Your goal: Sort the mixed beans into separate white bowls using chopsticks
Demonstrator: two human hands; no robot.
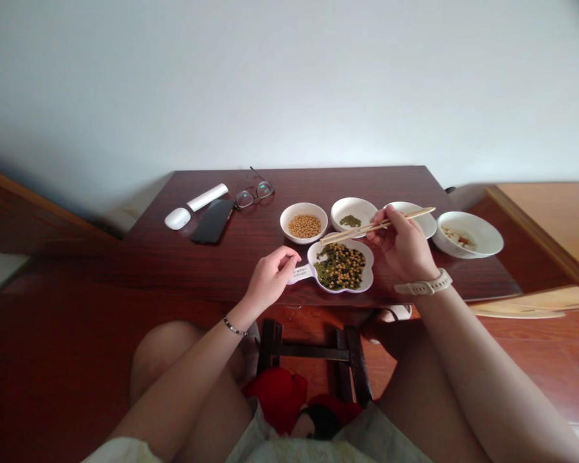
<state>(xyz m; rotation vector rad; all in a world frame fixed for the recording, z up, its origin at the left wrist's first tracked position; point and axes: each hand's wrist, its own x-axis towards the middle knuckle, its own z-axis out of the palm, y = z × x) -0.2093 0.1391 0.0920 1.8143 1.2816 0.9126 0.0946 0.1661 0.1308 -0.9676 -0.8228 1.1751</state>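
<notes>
My left hand [271, 280] is curled at the handle of a white flower-shaped dish [368, 275], its fingertips gripping the tab, which carries a paper label [301, 274]. That dish holds mixed yellow soybeans and green mung beans [340, 267]. My right hand [400, 245] holds wooden chopsticks [376, 225], their tips just above the dish's far rim. Nothing shows between the tips. Behind are a white bowl of soybeans [303, 225], a white bowl of mung beans [350, 213], a white dish [422, 220] partly hidden by my right hand, and a white bowl of pale pieces [468, 235].
On the dark wooden table [174, 257] lie glasses [254, 194], a black phone [213, 222], a white computer mouse [177, 218] and a white tube [207, 197]. A wall stands behind the table. A wooden stool sits below it, between my knees.
</notes>
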